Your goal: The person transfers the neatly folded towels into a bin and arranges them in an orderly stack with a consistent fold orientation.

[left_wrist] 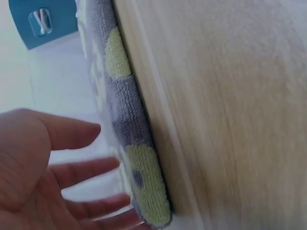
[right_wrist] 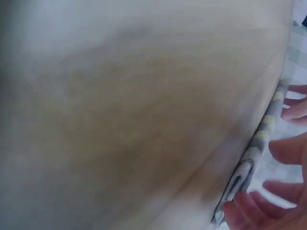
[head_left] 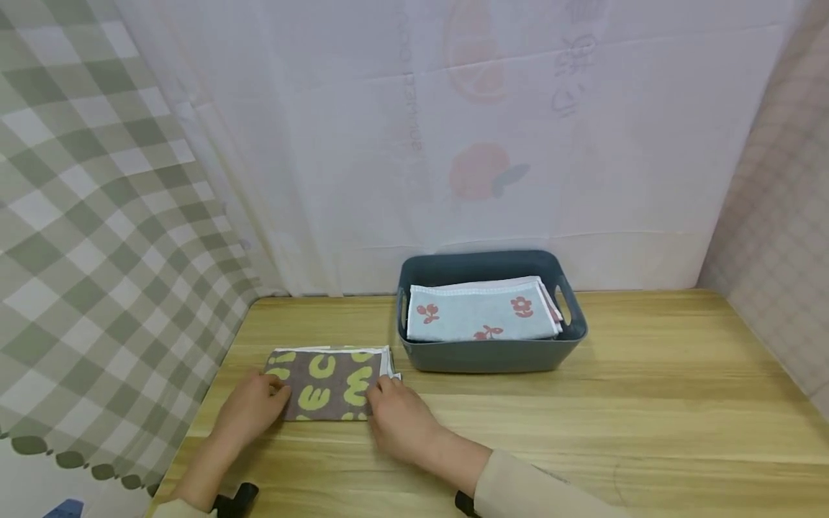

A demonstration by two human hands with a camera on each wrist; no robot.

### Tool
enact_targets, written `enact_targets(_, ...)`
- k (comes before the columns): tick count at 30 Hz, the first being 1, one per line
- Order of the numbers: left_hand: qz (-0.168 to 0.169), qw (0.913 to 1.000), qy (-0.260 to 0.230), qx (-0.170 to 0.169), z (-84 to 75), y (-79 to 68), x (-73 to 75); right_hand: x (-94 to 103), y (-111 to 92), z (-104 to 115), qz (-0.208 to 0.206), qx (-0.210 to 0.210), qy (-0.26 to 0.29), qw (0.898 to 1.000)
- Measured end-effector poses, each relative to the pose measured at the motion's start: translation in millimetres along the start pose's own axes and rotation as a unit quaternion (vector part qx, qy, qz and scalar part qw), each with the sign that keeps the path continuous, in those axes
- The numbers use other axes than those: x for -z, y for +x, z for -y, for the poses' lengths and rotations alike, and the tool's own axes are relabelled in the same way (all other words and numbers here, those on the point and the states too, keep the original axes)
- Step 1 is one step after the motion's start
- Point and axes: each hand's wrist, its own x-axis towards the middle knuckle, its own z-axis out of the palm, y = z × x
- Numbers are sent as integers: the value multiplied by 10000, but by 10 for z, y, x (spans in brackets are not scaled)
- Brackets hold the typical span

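Observation:
A folded grey-brown towel (head_left: 329,388) with yellow-green letters lies flat on the wooden table, its terry fold facing the person. At its left side is the left hand (head_left: 254,404), thumb apart from the fingers and fingertips touching the edge. The right hand (head_left: 403,421) rests at the opposite side, by the right edge, where white layers show. In the left wrist view, the left hand (left_wrist: 53,172) has loosely spread fingers beside the towel (left_wrist: 127,105). The right wrist view shows the right hand's thumb and fingers (right_wrist: 288,149) apart near the towel's end (right_wrist: 240,179).
Behind and right of the towel stands a dark grey-green basket (head_left: 486,357) with cut-out handles. Folded cloths, the front one a light blue towel (head_left: 476,316) with red flowers, stand in it. White cloth (head_left: 363,180) hangs at the back, green checked cloth (head_left: 97,216) at left.

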Motion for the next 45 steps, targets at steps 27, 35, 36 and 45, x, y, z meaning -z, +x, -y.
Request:
enact_targets(27,621,9811,-1416,1167,178,314,115,-47,401,-50,179,-1830,1451,9722)
enact_targets(35,569,9632,-2243,1367,218,295,78,-65,457,-38,-449,-2956,3885,8716)
enact_targets(36,554,9592,-2376,1429,222,289,74,-65,466,-31,-490,-3090,4296,8471)
enact_targets(45,488,9262,-3302,1755,200,258,93,-42,495,35,-673,-3938,6146,6802)
